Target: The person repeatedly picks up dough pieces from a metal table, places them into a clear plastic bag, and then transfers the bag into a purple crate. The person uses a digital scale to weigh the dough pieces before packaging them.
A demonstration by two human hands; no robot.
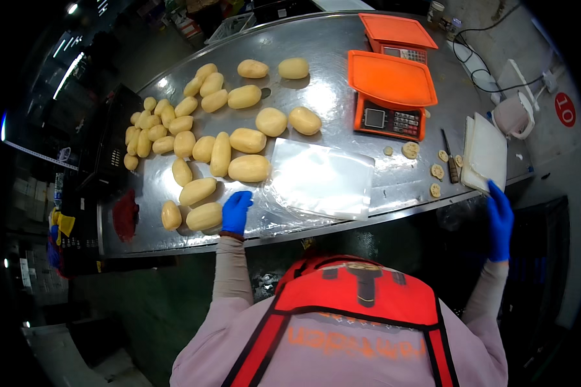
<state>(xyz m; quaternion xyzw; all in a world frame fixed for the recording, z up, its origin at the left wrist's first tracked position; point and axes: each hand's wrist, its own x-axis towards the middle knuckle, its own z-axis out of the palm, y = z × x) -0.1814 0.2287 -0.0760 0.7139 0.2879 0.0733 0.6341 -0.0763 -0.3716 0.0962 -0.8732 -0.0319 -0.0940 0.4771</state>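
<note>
My left hand (236, 212), in a blue glove, is at the table's front edge with its fingers curled together. It is right beside a peeled lotus root segment (204, 216); nothing shows in it. To its right lie clear plastic bags (322, 179), flat on the steel. My right hand (500, 223), also gloved in blue, reaches to the near corner of a white folded cloth or pad (486, 150). Its fingertips meet that corner, fingers extended and slightly apart. Left of the pad lie a knife (450, 157) with a wooden handle and several cut lotus root slices (437, 171).
Many peeled lotus root segments (249, 168) spread over the left of the steel table (329, 38). Two orange scales (392, 80) (397, 31) stand at the back right. A dark red cloth (125, 216) lies front left. A black crate (111, 138), pink jug (511, 115) and cable (474, 72) flank the table.
</note>
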